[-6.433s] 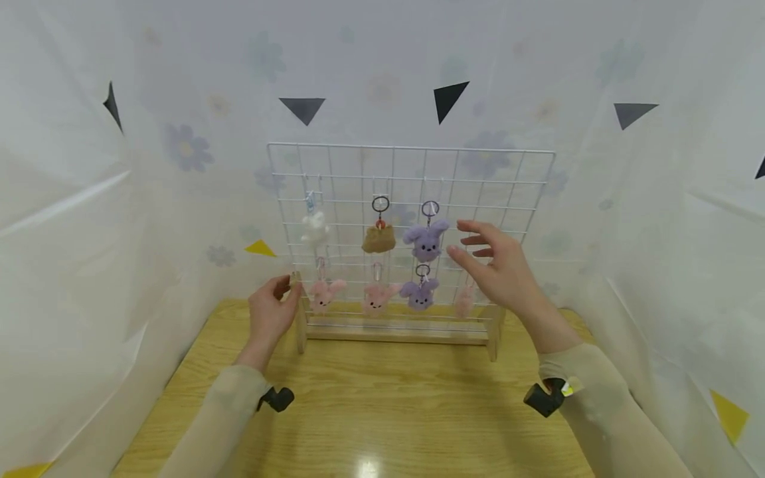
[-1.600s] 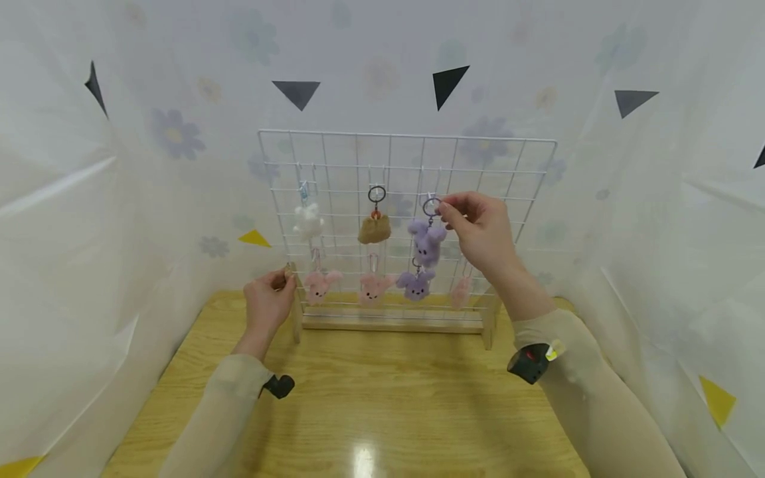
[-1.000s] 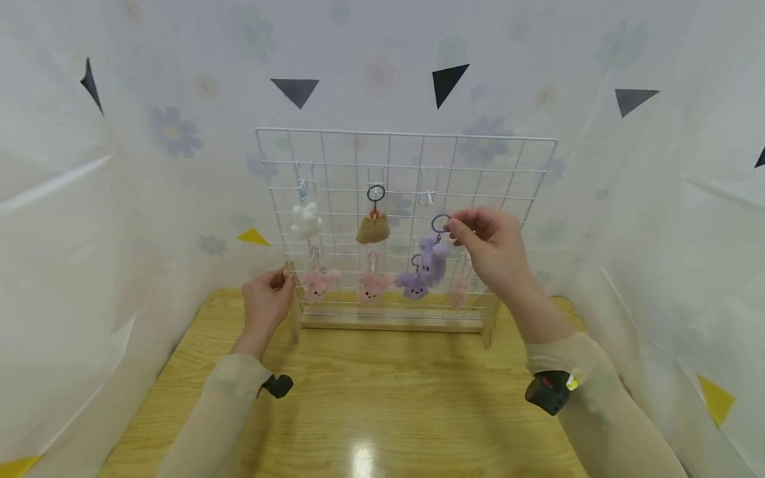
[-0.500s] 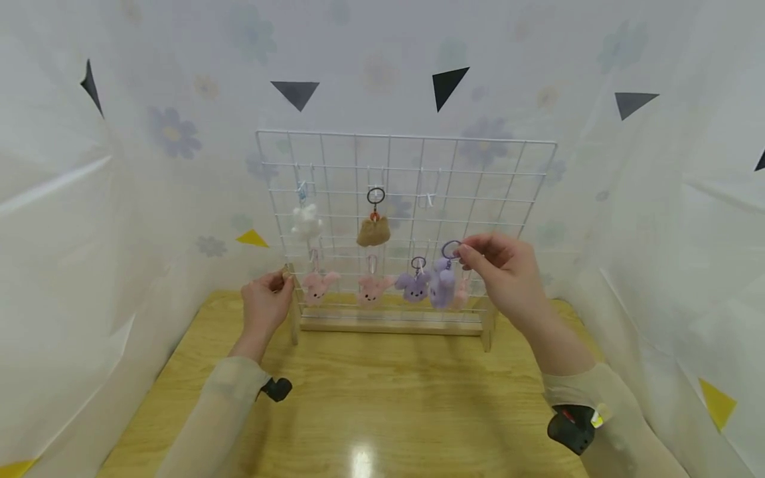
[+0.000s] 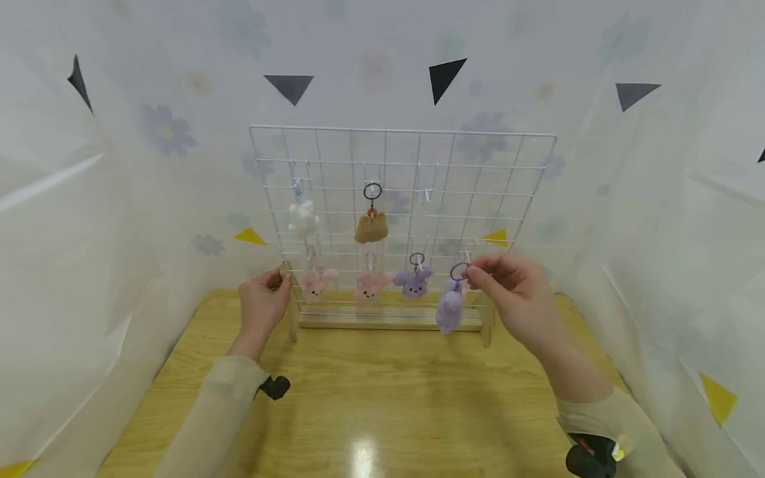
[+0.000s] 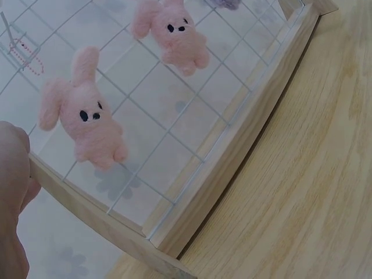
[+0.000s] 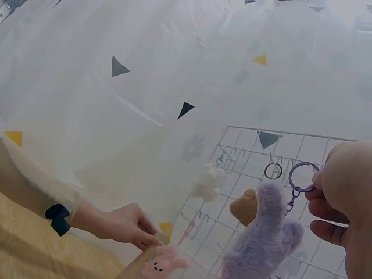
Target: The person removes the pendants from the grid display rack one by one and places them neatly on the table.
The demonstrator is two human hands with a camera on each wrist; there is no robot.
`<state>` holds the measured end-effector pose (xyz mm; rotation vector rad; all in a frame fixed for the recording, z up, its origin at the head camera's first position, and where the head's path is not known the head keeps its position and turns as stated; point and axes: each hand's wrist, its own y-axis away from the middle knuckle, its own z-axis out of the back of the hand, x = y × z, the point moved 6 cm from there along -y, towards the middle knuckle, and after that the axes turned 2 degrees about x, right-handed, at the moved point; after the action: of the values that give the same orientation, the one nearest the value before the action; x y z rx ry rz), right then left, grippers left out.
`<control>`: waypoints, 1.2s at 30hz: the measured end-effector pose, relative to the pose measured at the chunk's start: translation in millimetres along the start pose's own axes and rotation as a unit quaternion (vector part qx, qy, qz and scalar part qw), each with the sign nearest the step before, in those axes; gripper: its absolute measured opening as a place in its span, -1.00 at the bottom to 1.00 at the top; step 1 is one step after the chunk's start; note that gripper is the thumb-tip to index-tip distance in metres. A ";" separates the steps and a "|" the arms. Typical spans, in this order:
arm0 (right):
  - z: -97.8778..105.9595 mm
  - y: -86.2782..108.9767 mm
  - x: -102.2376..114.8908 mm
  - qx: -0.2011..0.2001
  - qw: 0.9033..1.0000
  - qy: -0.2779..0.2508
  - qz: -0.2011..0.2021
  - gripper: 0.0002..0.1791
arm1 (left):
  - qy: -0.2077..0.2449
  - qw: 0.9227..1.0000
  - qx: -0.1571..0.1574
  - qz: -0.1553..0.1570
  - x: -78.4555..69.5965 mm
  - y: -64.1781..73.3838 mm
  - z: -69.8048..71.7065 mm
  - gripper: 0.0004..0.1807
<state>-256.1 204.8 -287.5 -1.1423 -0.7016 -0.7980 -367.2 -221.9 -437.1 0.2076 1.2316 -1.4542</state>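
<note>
The thumb and forefinger of the right hand (image 5: 520,299) pinch a purple key ring (image 7: 290,174), and the purple plush toy (image 5: 450,310) dangles from it, below and to the left of those fingertips, in front of the wire grid (image 5: 403,131); its face is turned out of sight, and the right wrist view cuts off its lower end, as it does part of the hand. A hook just behind the pinching fingers is mostly covered. Left of these fingers hangs another purple toy (image 5: 414,284), apart from them, and up and to the left is the brown toy (image 5: 372,228), its shape hard to make out. The left hand (image 5: 265,302) pinches the top of the wooden post (image 5: 293,315) between thumb and fingers; the left wrist view crops this hand at its edge, so its grip shows better from the right wrist. Right of the left fingers hang two pink toys (image 5: 315,285), near one another, and above them a white toy (image 5: 303,218), blurred at its edges
</note>
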 end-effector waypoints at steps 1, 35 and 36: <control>0.1 2.2 -0.6 0.002 1.000 0.008 0.000 -0.92 | -0.001 1.000 0.000 0.000 0.4 -0.7 0.3 -0.78; -8.0 65.2 -41.9 0.034 0.999 -0.009 0.011 -0.88 | -0.001 1.000 0.001 0.009 1.0 1.8 0.2 -0.76; -8.7 66.7 -42.9 0.036 0.999 -0.013 0.014 -0.88 | 0.000 1.000 0.002 0.011 1.2 1.8 0.1 -0.76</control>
<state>-222.8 218.4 -358.7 -1.0973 -0.7294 -0.7308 -366.1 -222.3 -438.9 0.2230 1.2225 -1.4371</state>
